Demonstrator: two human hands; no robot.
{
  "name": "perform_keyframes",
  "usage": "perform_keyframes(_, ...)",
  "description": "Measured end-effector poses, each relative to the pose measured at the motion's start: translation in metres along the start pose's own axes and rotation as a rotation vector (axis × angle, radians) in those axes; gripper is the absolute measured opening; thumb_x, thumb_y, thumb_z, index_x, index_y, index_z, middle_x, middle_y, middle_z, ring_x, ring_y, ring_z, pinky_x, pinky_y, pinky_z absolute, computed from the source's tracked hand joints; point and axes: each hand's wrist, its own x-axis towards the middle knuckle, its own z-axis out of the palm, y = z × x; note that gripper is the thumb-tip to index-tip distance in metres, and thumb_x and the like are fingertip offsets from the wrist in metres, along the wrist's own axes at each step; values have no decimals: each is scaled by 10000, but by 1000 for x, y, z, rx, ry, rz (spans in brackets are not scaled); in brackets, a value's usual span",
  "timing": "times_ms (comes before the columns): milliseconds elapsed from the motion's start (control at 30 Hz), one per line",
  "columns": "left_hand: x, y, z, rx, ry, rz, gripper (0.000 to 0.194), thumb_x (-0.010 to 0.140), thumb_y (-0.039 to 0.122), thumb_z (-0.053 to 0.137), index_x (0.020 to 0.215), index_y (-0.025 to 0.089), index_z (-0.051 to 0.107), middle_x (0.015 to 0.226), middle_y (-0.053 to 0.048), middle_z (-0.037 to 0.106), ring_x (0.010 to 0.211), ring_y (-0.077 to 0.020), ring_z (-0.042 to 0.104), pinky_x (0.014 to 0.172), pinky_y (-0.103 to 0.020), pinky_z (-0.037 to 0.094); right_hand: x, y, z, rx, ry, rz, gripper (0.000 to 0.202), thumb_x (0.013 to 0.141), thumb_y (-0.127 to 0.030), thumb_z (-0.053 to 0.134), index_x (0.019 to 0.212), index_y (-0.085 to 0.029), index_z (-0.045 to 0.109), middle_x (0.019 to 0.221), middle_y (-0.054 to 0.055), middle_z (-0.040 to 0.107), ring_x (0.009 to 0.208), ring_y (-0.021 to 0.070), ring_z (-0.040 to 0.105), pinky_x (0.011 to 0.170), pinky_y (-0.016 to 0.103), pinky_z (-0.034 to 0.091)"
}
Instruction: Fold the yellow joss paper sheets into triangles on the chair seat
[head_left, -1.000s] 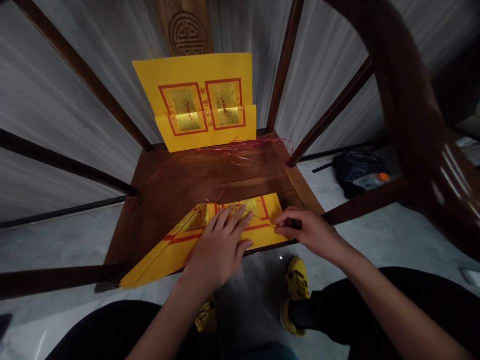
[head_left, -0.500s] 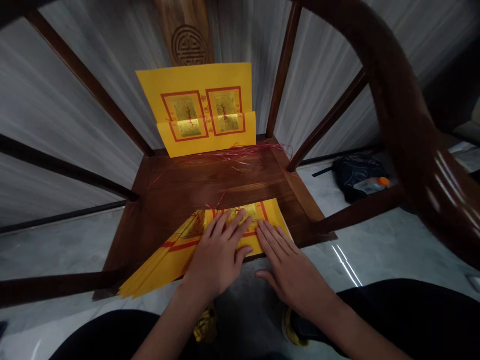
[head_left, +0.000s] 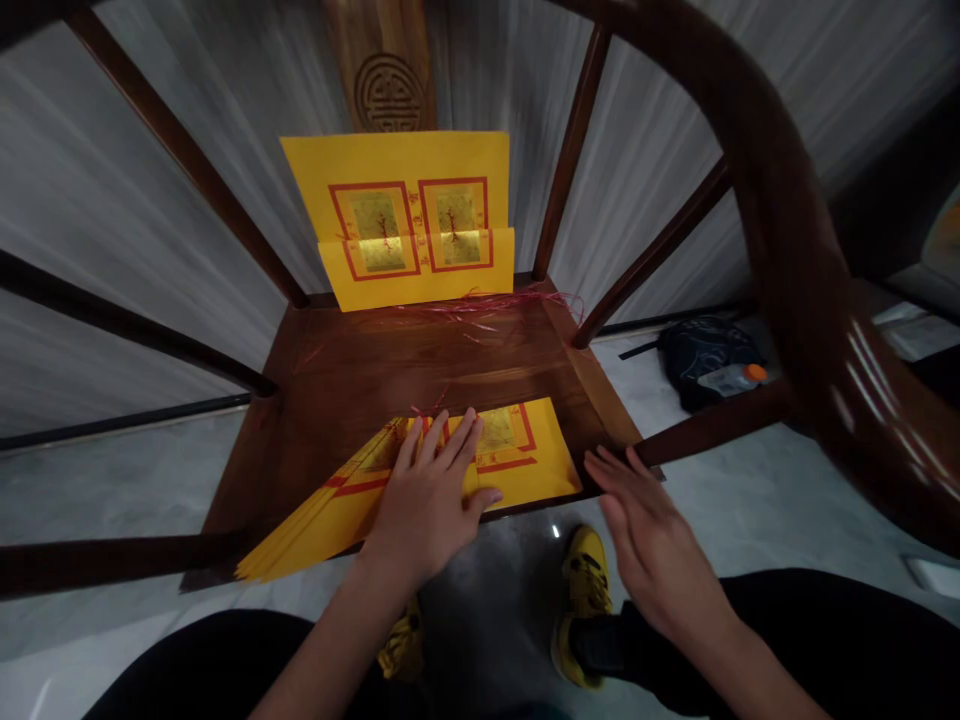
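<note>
My left hand (head_left: 435, 490) lies flat with its fingers spread, pressing on a fanned stack of yellow joss paper (head_left: 525, 485) at the front edge of the chair seat. The sheets bear red frames and gold foil; those on the left splay out towards the front left corner. My right hand (head_left: 656, 530) is off the paper, just right of it over the seat's right front corner, fingers stretched out and holding nothing. Against the chair back stands a creased sheet of yellow joss paper (head_left: 397, 155) with two red-framed gold panels.
Pink-red plastic strings (head_left: 495, 302) lie along the back of the dark wooden seat (head_left: 360, 365). The curved armrest (head_left: 802, 230) rises on the right. Beyond it on the floor are a black backpack (head_left: 705, 345) and a bottle with an orange cap (head_left: 754, 374). My yellow shoes (head_left: 585, 570) are below.
My right hand has left the paper and moved right and slightly down, uncovering the stack's right part. My left hand stays pressed on the stack, nearly in place.
</note>
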Motion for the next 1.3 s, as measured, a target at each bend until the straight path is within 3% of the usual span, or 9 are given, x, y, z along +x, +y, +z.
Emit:
perform_keyframes(133, 0, -1, 1, -2, 4, 8, 789, 1094, 590, 564, 1753, 212, 350, 1807, -18, 338, 1669, -398, 344, 1383, -652, 253, 17, -4, -4, 316, 139, 241, 408, 1174, -415, 379, 1383, -286, 705, 1258, 97, 782, 1173, 288, 725, 993, 508, 610)
perform_keyframes(433, 1, -1, 1, -27, -4, 0, 792, 1084, 589, 598, 1755, 248, 351, 1804, -28, 360, 1666, -407, 346, 1382, -648, 243, 48, -16, 16, 168, -199, 180, 112, 1035, -363, 683, 1052, -252, 691, 1042, 70, 771, 970, 298, 696, 924, 500, 535)
perform_keyframes(567, 6, -3, -5, -110, -13, -13, 860, 1042, 545, 704, 1762, 270, 322, 1815, -68, 354, 1654, -410, 357, 1365, -679, 240, 57, -29, 3, 197, -280, 158, 282, 1062, -381, 655, 806, -263, 646, 776, -4, 728, 770, 239, 649, 816, 422, 499)
perform_keyframes(667, 14, -3, -18, -213, 6, 77, 674, 1017, 322, 748, 1649, 330, 513, 1840, -42, 302, 1675, -370, 311, 1344, -671, 269, 62, -47, -6, 382, -303, 120, 355, 1092, -396, 614, 762, -269, 649, 672, -28, 680, 712, 203, 639, 745, 363, 498)
perform_keyframes(767, 16, -5, -36, -332, -13, 144, 343, 956, 64, 668, 1176, 298, 789, 1663, -3, 596, 1617, -294, 419, 1292, -594, 349, 63, -63, -4, 562, -307, 6, 271, 1081, -422, 646, 863, -274, 707, 774, -13, 716, 779, 197, 680, 755, 345, 532)
perform_keyframes(867, 4, -16, -53, -404, 13, 126, 326, 957, -2, 619, 822, 262, 752, 1367, 27, 798, 1482, -249, 568, 1233, -551, 370, 63, -71, 8, 704, -281, -105, 266, 1132, -467, 540, 1155, -294, 740, 1042, 33, 776, 1004, 222, 731, 895, 369, 586)
perform_keyframes(1000, -29, -50, -70, -405, 161, 49, 338, 1036, 82, 619, 793, 275, 752, 1349, 30, 797, 1444, -253, 573, 1197, -533, 366, 63, -77, 34, 430, -346, -247, 444, 1157, -430, 484, 1589, -351, 547, 1597, 73, 613, 1447, 283, 574, 1212, 503, 502)
perform_keyframes(1133, -54, -88, -79, -485, 196, 14, 181, 980, 191, 733, 819, 262, 775, 1389, -19, 775, 1322, -306, 638, 1123, -513, 451, 59, -82, 64, -1, -355, -442, 660, 1123, -428, 560, 1745, -354, 351, 1819, 96, 363, 1339, 374, 606, 1085, 611, 563)
perform_keyframes(1300, -70, -115, -87, -655, 186, -168, 348, 1015, 166, 584, 733, 231, 777, 1211, -54, 830, 1085, -257, 766, 987, -421, 567, 57, -86, 81, -224, -278, -519, 665, 1131, -409, 542, 1759, -346, 335, 1852, 143, 255, 1258, 380, 638, 995, 571, 574)
